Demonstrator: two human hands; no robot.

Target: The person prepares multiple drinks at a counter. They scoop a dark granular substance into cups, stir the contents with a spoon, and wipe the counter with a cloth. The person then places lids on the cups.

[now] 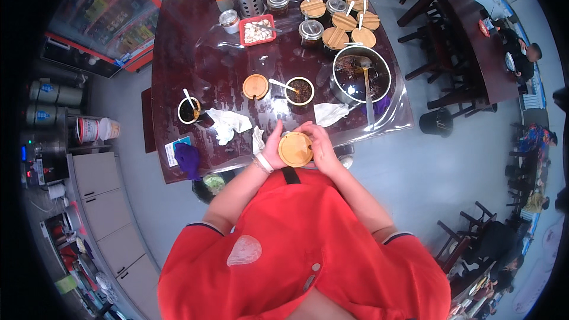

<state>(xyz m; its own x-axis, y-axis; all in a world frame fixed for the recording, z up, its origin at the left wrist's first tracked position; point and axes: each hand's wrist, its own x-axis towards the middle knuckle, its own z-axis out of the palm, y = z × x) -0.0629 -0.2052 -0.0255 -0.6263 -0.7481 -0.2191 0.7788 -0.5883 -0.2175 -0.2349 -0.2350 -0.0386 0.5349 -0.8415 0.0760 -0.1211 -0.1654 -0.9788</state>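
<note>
Close to my waist, at the table's near edge, I hold a round wooden lid [295,149] with a small notch at its right. My left hand [272,147] grips its left side, thumb pointing forward. Around the right side curl the fingers of my right hand [323,150]. Whether a jar sits beneath this lid is hidden. Beyond my hands stands an uncovered jar [300,91] of dark sauce with a white spoon [282,85] in it. Another wooden lid [255,86] lies to its left. Farther left is a second uncovered sauce jar [189,110], also with a spoon.
A large metal pot [361,73] of dark sauce holds a ladle [367,93]. Several lidded jars [344,22] crowd behind it. White cloths [229,124] and a purple cloth [186,160] lie nearby. A red tray [258,30] contains garlic. A person [524,60] sits at another table.
</note>
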